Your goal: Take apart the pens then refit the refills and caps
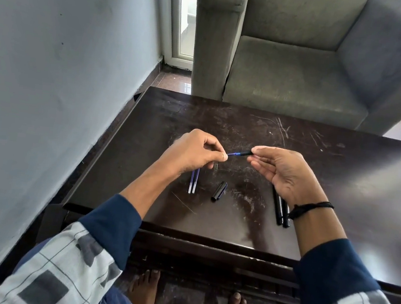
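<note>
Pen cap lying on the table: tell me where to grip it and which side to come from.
I'd pinch the pen cap at mid-length, across its two long sides, coming down from above. It lies flat and slanted on the table, with bare space either side, apart from the refills and barrels.

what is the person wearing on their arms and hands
Both the left sleeve and right sleeve are dark navy at the cuff, with a pale checked layer of grey squares higher up. A black cord bracelet circles the right wrist. The left hand and right hand are bare.
</note>
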The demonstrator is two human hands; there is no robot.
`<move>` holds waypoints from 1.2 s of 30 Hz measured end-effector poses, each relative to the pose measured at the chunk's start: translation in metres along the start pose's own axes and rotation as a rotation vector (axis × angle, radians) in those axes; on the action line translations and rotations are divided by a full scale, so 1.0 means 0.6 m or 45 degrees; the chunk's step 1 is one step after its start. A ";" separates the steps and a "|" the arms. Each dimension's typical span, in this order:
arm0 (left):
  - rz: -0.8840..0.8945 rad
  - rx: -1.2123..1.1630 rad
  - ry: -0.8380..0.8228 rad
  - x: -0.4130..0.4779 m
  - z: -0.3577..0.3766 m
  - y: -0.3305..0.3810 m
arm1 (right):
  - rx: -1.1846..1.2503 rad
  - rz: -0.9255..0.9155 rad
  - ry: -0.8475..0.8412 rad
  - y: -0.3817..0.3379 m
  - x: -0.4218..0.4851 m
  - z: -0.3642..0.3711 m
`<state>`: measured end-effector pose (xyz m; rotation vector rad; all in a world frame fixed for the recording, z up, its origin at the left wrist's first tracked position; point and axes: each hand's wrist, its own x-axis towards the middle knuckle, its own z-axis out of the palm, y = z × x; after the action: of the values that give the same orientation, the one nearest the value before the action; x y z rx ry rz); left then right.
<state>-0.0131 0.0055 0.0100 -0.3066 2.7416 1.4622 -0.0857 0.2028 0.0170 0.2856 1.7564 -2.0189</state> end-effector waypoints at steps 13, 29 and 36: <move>0.062 0.128 -0.066 0.002 -0.020 0.000 | -0.240 0.090 -0.124 -0.006 -0.002 -0.016; 0.172 0.265 0.004 0.006 -0.010 -0.003 | -0.495 -0.084 -0.271 0.001 -0.011 0.004; 0.163 0.236 -0.025 0.005 -0.008 -0.002 | -0.560 -0.166 -0.242 0.007 -0.002 0.003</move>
<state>-0.0156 0.0004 0.0114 -0.1131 2.9016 1.2134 -0.0826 0.2011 0.0140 -0.1583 2.0723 -1.6171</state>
